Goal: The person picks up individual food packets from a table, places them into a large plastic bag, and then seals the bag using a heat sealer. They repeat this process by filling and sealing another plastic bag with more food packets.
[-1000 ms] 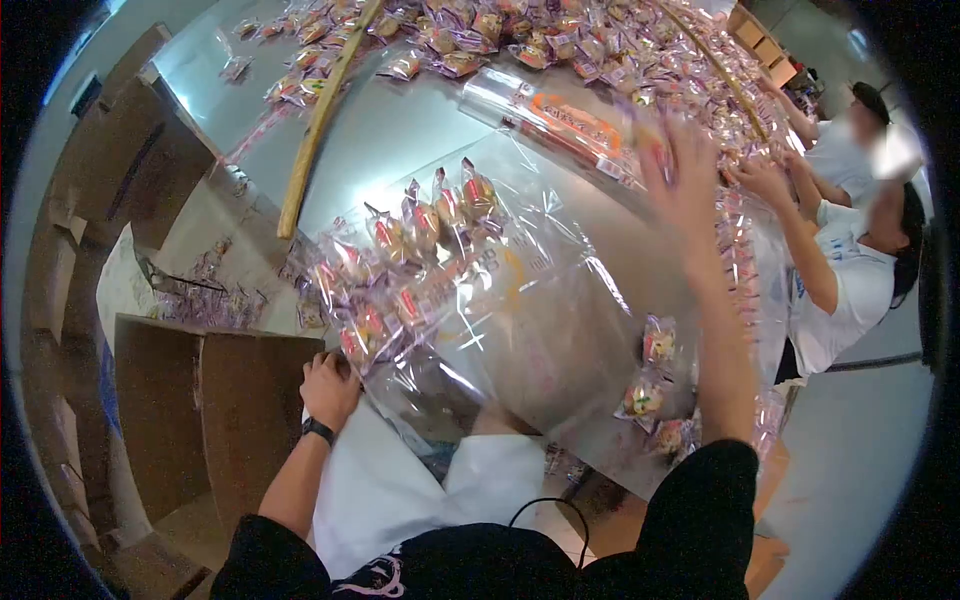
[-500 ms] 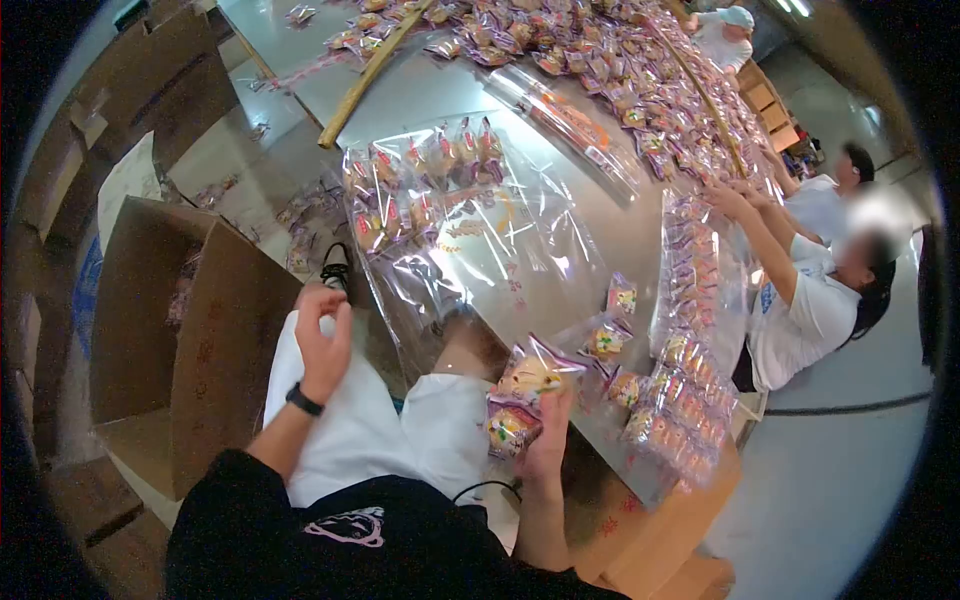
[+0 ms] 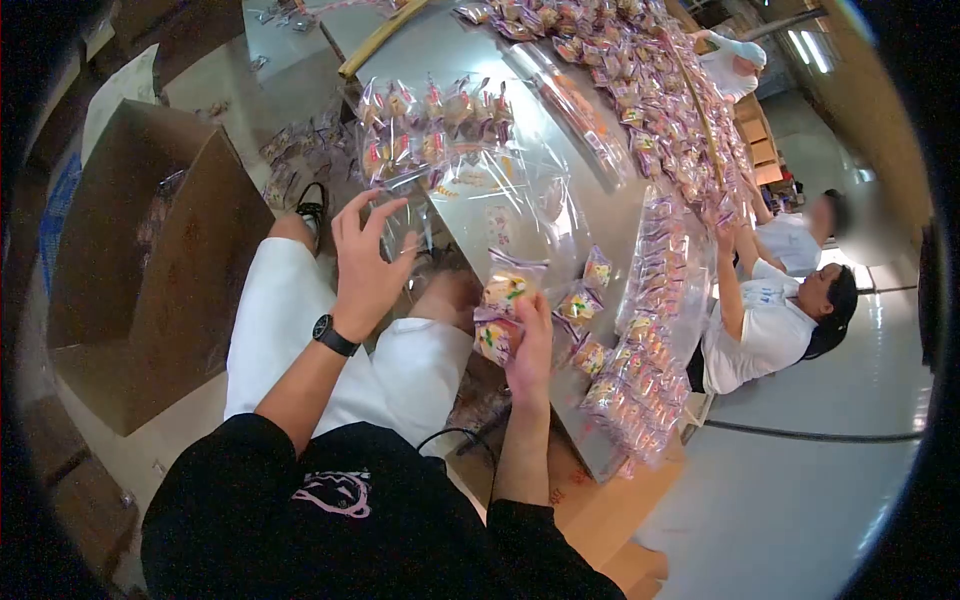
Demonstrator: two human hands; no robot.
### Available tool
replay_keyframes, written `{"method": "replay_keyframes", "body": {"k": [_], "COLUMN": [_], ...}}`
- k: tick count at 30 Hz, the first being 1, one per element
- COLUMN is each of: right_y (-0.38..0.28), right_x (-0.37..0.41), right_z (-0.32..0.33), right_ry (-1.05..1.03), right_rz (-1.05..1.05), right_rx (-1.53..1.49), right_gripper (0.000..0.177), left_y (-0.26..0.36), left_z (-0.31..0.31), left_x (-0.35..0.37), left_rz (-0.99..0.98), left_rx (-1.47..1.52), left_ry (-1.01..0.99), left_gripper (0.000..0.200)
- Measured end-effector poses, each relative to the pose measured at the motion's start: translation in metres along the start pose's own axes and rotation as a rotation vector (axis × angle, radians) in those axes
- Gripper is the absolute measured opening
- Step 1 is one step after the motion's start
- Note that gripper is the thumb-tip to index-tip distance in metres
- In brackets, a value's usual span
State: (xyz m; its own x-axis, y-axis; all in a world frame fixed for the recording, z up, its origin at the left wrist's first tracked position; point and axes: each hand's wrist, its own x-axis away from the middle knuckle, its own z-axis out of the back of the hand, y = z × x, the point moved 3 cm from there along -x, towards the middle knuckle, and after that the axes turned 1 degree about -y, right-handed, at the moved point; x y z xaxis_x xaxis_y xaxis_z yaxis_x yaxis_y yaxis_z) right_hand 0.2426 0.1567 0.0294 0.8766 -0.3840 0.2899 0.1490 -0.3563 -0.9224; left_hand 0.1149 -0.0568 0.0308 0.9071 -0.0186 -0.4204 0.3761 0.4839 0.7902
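My left hand, with a dark watch at its wrist, reaches over my lap toward the near edge of a large clear plastic bag. Its fingers are spread and curved, with nothing between them. Rows of small wrapped snack packets fill the far end of that bag, which lies flat on the metal table. In my right hand are wrapped snack packets, at least two, one above the other, pinched by thumb and fingers. Just right of them, a few loose packets rest at the table edge.
A large open cardboard box stands at my left. Heaped packets cover the far table beside a wooden strip and rolled printed film. At right, a co-worker reaches toward a filled clear bag.
My left hand has moved right and forward to the bag's edge, fingers spreading. My right hand still holds the packets, now raised slightly. The whole view has shifted.
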Motion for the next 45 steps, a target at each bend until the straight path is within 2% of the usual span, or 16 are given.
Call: {"method": "replay_keyframes", "body": {"k": [3,9,12,18,22,23,26,29,32,36,38,41,44,45], "right_y": [-0.020,-0.034,-0.028,-0.023,-0.025,-0.029,-0.020,-0.014,-0.024,-0.025,-0.036,-0.036,-0.054,-0.070], "right_x": [-0.005,-0.019,-0.024,-0.067,-0.069,-0.063,-0.064,-0.081,-0.104,-0.151,-0.167,-0.202,-0.237,-0.220], "right_z": [-0.018,-0.058,-0.059,-0.062,-0.054,-0.061,-0.067,-0.066,-0.065,-0.058,-0.053,-0.028,-0.015,-0.042], "right_ry": [0.138,0.053,0.026,0.143,0.137,0.145,0.246,0.153,0.106,0.062,0.127,0.094,-0.081,-0.021], "right_rz": [0.509,0.517,0.434,0.556,0.449,0.518,0.606,0.633,0.437,0.426,0.319,0.219,0.213,0.211], "right_rx": [0.963,1.226,1.200,1.138,1.071,1.251,1.272,1.228,0.965,0.752,0.735,0.636,0.750,0.665], "right_gripper": [0.041,0.044,0.045,0.040,0.035,0.033,0.034,0.040,0.048,0.055,0.056,0.051,0.044,0.026], "left_y": [-0.008,0.006,0.011,0.019,0.034,0.037,0.028,0.013,0.004,0.006,0.015,0.016,0.015,0.015], "left_z": [-0.008,-0.012,-0.013,-0.031,-0.036,-0.036,-0.054,-0.061,-0.064,-0.072,-0.076,-0.077,-0.075,-0.071], "left_x": [-0.001,-0.010,-0.015,-0.019,-0.030,-0.031,-0.025,-0.018,-0.012,-0.021,-0.024,-0.025,-0.021,-0.020], "left_rz": [0.033,0.010,0.028,0.175,0.160,0.161,0.200,0.224,0.205,0.201,0.232,0.232,0.214,0.211], "left_rx": [0.134,0.160,0.193,0.287,0.288,0.274,0.408,0.443,0.599,0.662,0.727,0.696,0.661,0.665], "left_ry": [-0.035,0.058,0.107,0.160,0.212,0.220,0.281,0.240,0.232,0.188,0.226,0.205,0.144,0.131], "left_gripper": [0.033,0.021,0.018,0.017,0.017,0.017,0.017,0.017,0.016,0.015,0.018,0.018,0.016,0.015]}}
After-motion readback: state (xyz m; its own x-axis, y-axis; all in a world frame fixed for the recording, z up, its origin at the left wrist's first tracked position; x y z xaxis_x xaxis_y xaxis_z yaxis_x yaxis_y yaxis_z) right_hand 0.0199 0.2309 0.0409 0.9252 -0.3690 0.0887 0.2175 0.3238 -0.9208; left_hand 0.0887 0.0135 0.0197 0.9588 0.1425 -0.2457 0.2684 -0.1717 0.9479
